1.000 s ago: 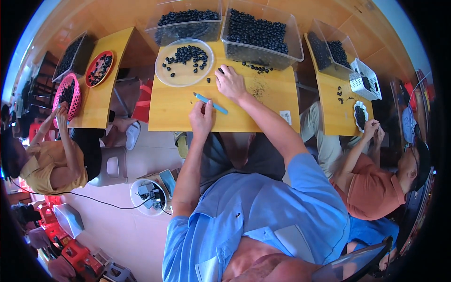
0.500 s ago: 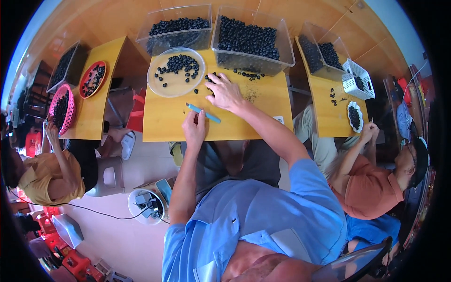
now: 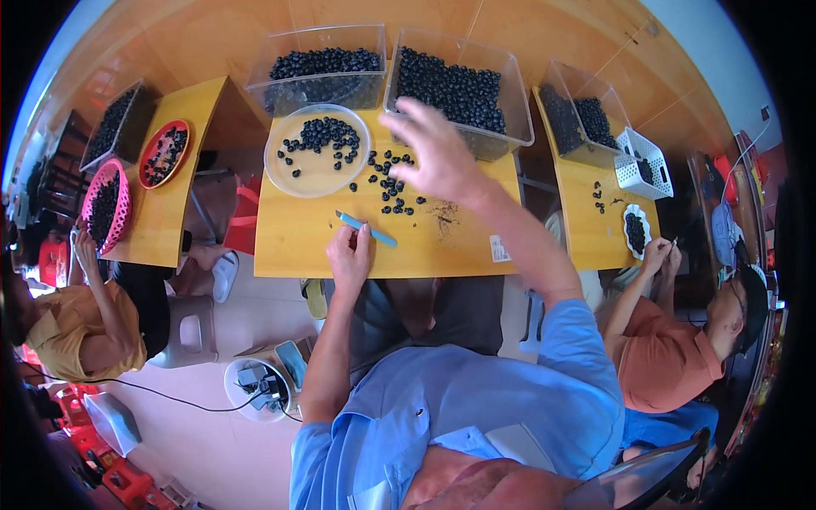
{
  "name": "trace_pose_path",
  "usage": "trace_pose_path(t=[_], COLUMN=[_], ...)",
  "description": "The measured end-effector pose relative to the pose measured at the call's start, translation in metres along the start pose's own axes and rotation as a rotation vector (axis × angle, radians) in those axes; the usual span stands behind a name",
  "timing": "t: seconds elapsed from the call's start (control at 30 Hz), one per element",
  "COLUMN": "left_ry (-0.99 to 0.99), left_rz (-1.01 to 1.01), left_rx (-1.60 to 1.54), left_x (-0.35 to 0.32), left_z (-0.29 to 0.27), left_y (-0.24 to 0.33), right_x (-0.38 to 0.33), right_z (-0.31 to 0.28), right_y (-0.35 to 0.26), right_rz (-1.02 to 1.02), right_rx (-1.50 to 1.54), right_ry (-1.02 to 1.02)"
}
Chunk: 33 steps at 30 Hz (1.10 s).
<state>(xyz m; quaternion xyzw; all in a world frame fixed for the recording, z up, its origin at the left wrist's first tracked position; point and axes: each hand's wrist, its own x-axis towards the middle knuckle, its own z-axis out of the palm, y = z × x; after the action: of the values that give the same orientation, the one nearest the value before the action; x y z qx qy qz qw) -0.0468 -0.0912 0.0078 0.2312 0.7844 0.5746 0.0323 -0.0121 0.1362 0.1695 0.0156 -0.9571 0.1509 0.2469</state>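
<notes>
My left hand (image 3: 350, 254) rests on the yellow table (image 3: 297, 246) near its front edge and grips a slim light-blue tool (image 3: 365, 229) that lies pointing right. My right hand (image 3: 435, 153) is lifted above the table with fingers spread, holding nothing, over loose dark berries (image 3: 391, 189) scattered on the tabletop. A round clear plate (image 3: 316, 161) with dark berries sits to the left of them. Behind stand two clear bins (image 3: 463, 85) full of the same berries.
A person in yellow sits at the left by a table with a pink basket (image 3: 106, 204) and a red plate (image 3: 163, 153). On the right sits a person in orange (image 3: 671, 348) beside a white basket (image 3: 642, 166). A bucket (image 3: 259, 387) stands on the floor.
My right hand has lifted off the table and risen toward the right bin, fingers spreading. More loose berries now lie on the tabletop. My left hand keeps the blue tool in place.
</notes>
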Motion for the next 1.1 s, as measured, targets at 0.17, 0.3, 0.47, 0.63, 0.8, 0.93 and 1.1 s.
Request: trace_pose_path(t=[0.17, 0.3, 0.47, 0.63, 0.8, 0.93, 1.1], left_ry=[-0.016, -0.028, -0.018, -0.009, -0.021, -0.015, 0.006], left_rz=[0.026, 0.018, 0.011, 0.064, -0.035, -0.072, 0.056], left_rx=[0.011, 0.002, -0.017, -0.019, -0.054, -0.091, 0.012], left_x=[-0.001, 0.001, -0.002, 0.001, -0.007, -0.01, -0.004], left_z=[-0.003, 0.0, -0.001, 0.005, 0.003, 0.002, 0.006], left_y=[0.003, 0.005, 0.006, 0.008, 0.002, 0.003, 0.004], right_x=[0.075, 0.104, 0.13, 0.116, 0.116, 0.092, 0.089], right_z=[-0.014, 0.028, 0.061, 0.082, 0.042, 0.079, 0.095], right_y=[0.094, 0.197, 0.224, 0.249, 0.178, 0.205, 0.232], right_rz=[0.202, 0.414, 0.564, 0.634, 0.568, 0.495, 0.323], right_rx=[-0.121, -0.124, -0.16, -0.059, 0.062, 0.078, 0.001], right_ry=[0.027, -0.34, -0.662, -0.725, -0.995, -0.877, -0.665])
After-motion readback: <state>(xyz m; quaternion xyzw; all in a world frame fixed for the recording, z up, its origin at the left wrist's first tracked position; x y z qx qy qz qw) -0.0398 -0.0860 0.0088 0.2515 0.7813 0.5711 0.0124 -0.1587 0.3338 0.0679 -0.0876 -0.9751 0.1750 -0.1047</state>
